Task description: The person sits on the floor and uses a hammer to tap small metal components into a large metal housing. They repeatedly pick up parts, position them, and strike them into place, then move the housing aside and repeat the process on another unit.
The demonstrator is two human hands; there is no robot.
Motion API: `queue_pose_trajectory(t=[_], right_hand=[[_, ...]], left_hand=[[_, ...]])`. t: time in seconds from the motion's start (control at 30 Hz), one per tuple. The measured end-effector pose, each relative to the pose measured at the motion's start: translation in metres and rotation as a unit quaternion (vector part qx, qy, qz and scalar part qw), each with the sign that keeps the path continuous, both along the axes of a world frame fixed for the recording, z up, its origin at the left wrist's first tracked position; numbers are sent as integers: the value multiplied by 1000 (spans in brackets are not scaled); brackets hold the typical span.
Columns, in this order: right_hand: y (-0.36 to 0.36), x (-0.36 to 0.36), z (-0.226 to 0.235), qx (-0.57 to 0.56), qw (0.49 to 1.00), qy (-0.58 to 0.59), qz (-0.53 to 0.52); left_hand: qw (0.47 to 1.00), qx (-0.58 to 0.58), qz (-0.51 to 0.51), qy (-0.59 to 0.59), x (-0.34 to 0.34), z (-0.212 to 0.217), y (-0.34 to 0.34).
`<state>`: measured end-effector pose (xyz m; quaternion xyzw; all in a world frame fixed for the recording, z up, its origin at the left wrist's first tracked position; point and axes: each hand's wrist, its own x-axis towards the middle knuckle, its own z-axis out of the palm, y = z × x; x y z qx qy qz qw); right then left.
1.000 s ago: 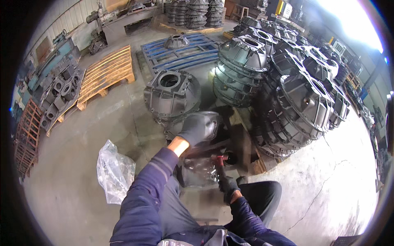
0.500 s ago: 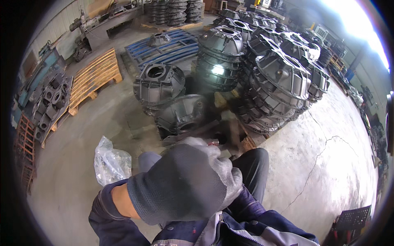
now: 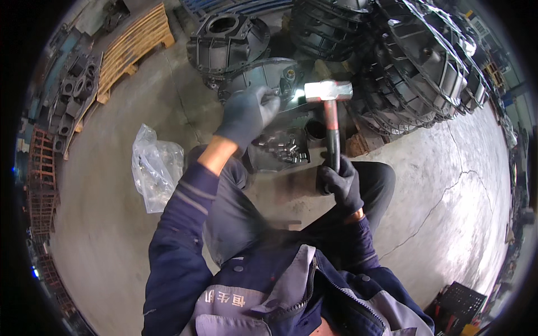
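Observation:
My right hand (image 3: 343,183), in a dark glove, grips the handle of a hammer (image 3: 329,91) with a bright steel head and a red and black handle. The head is raised, just right of a grey cast bell housing (image 3: 255,75) lying tilted on the floor. At that housing's near rim is my left hand (image 3: 246,116), gloved, its fingers pinched together. What is between the fingertips is too small to make out. Below the housing sits a dark tray (image 3: 259,159) with several short shiny metal sleeves (image 3: 291,150).
Behind stands another housing (image 3: 224,47) with a round opening. Tall stacks of housings (image 3: 420,61) rise at the right, beside a wooden pallet edge (image 3: 361,144). A clear plastic bag (image 3: 157,168) lies on the floor at left; a slatted wooden pallet (image 3: 134,47) is beyond it.
My left hand has moved away from close in front of me, out to the tilted housing. My right hand and the hammer, mostly hidden before, now show. The view has tipped downward.

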<state>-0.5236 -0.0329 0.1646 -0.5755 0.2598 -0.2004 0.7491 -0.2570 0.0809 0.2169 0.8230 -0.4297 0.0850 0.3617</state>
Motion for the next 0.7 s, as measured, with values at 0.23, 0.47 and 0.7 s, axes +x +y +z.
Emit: queue_pose_trajectory(t=[0.23, 0.47, 0.7], right_hand=[[-61, 86, -4, 1, 996, 86, 11], [-113, 138, -24, -161, 972, 167, -42], [-140, 178, -22, -419, 891, 170, -44]], left_hand=[[990, 38, 116, -69, 130, -77, -81], [960, 262, 82, 60, 217, -115, -137], [961, 254, 58, 95, 233, -141, -148]])
